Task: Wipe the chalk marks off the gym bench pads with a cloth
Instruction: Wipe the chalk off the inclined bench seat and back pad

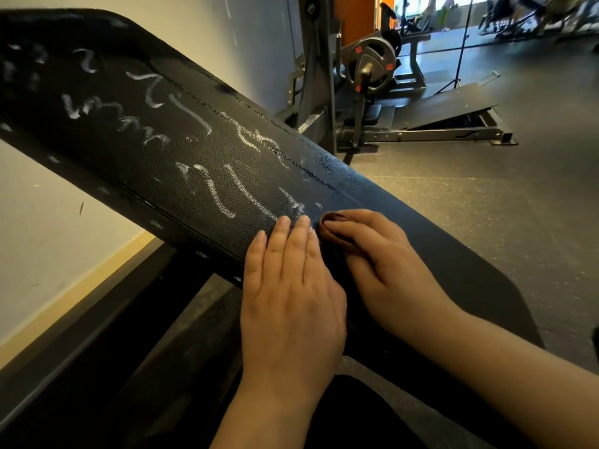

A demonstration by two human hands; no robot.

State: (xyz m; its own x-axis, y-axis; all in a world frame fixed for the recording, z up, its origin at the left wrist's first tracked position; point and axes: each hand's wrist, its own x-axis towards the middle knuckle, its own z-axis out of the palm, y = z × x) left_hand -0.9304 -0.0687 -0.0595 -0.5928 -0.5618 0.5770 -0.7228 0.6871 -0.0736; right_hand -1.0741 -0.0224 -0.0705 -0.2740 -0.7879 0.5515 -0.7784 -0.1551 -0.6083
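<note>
Fingers [285, 236] of our left hand [291, 293] lie straight and flat on the bench pad [437, 254], near the middle of the frame, and they hold nothing; the hand only steadies the pad. Just beside it, to the right, our right hand [376, 254] has its fingers curled over a small brown cloth [334, 230] and presses it down on the black surface. Most of the cloth is hidden under this hand, so we cannot tell how it is folded.

The pad runs as a slope from the upper left of the frame to the lower right. The chalk marks [233, 189] cover it from just above our fingertips up to the upper left corner, while the part at the lower right looks already dark and without marks. So we judge that only a small part of the work is done.

To do this step well, we should push the cloth up and left in long, overlapping strokes with firm and even pressure. The leather grain holds the powder, so one pass may only smear it. We should turn the cloth to a fresh side often, and work along the stitched seam [304, 170], where chalk probably collects.
</note>
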